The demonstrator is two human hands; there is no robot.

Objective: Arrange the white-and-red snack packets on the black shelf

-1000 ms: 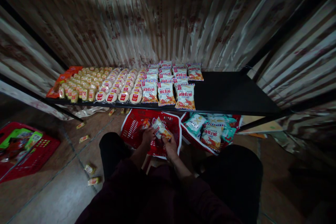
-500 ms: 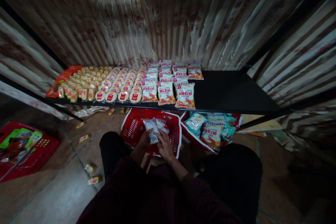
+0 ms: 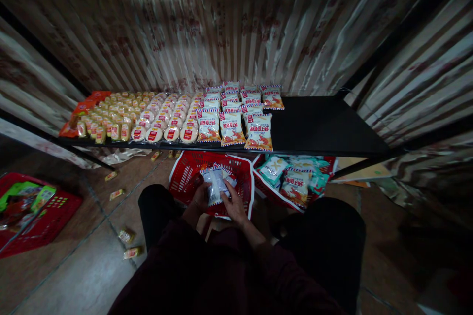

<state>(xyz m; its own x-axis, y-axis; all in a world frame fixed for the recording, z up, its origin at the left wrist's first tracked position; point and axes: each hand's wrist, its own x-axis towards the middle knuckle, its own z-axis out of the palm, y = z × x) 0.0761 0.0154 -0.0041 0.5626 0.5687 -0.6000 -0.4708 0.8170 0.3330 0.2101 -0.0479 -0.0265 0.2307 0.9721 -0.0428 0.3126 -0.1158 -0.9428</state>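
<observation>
Both hands hold a small stack of white snack packets [image 3: 215, 184] over a red basket [image 3: 188, 173] on the floor between my knees. My left hand [image 3: 200, 198] grips the stack from the left, fingers wrapped round it. My right hand [image 3: 233, 205] presses on the stack from the right, fingers closed on it. Just above stands a low black shelf [image 3: 325, 128]. On it lie rows of the same red-and-white prawn snack packets [image 3: 232, 128], next to round cakes in clear wrappers [image 3: 166, 118].
A second red basket [image 3: 291, 182] with green and white packets sits under the shelf on the right. Another red basket [image 3: 33, 211] lies on the floor at far left. Small wrapped snacks [image 3: 127, 236] are scattered on the tiles. A striped curtain [image 3: 221, 24] hangs behind.
One second ago the hands held a single packet showing its printed face. Now they hold a stack turned pale side up, slightly left and higher. The view shifted a little.
</observation>
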